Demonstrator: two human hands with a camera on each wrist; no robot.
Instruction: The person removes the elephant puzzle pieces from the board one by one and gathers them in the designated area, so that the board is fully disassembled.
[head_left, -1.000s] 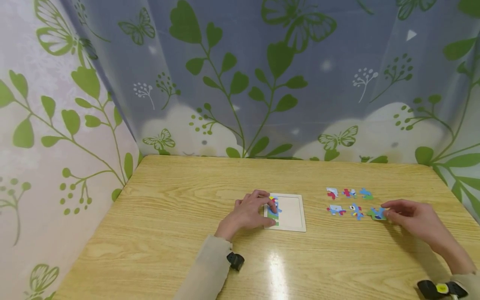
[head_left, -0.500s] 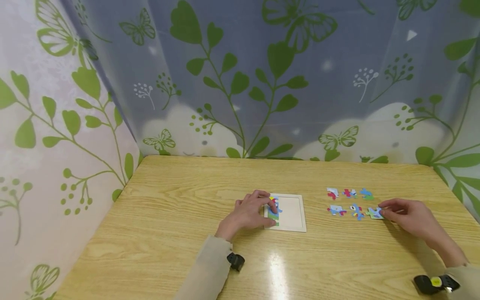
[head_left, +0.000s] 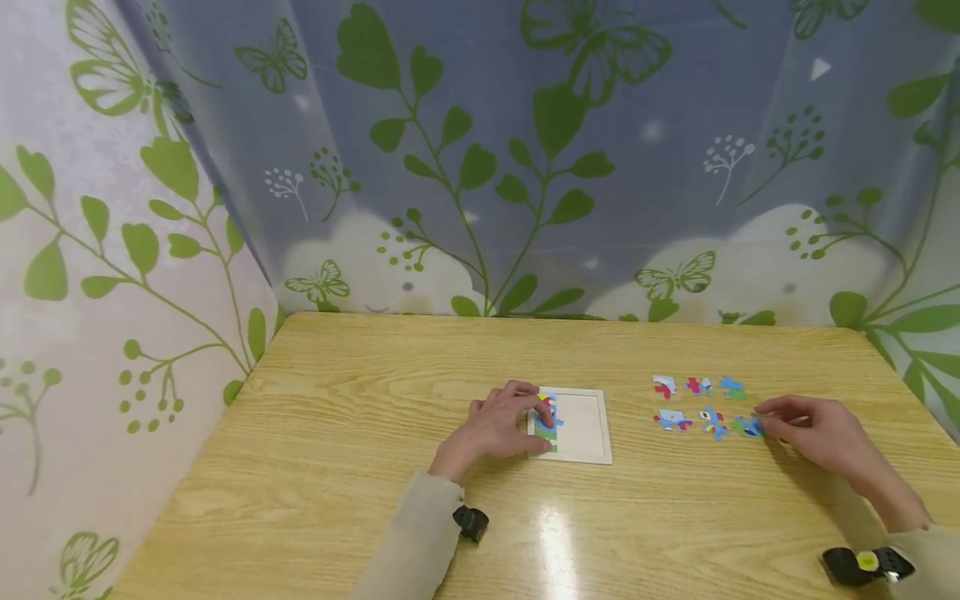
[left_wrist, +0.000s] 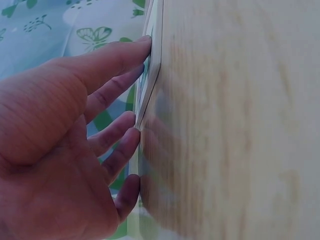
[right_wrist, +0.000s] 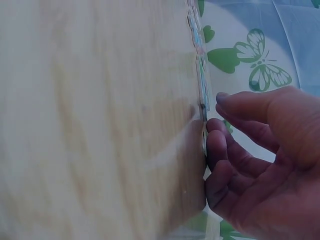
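My left hand (head_left: 498,425) rests over the left side of a white square puzzle board (head_left: 588,457), thumb and fingertips on it. Its thumb (left_wrist: 120,55) reaches the board edge (left_wrist: 151,87) in the left wrist view. A colourful strip of picture (head_left: 551,400) fills the board's left part, partly hidden under the fingers. My right hand (head_left: 821,433) is low at the right end of a blue and green puzzle piece (head_left: 744,426). In the right wrist view the thumb (right_wrist: 245,102) stands slightly off the piece (right_wrist: 204,82), and the other fingers are loosely curled near the tabletop.
Several more puzzle pieces lie in two rows beyond, among them a white and red piece (head_left: 663,385), a blue and green one (head_left: 732,387) and a blue one (head_left: 712,422). The wooden table (head_left: 360,400) ends at a patterned curtain (head_left: 480,167).
My right hand has moved a little left with the blue and green piece, which now lies closer to its row and looks turned or tilted differently. The left hand stays on the board.
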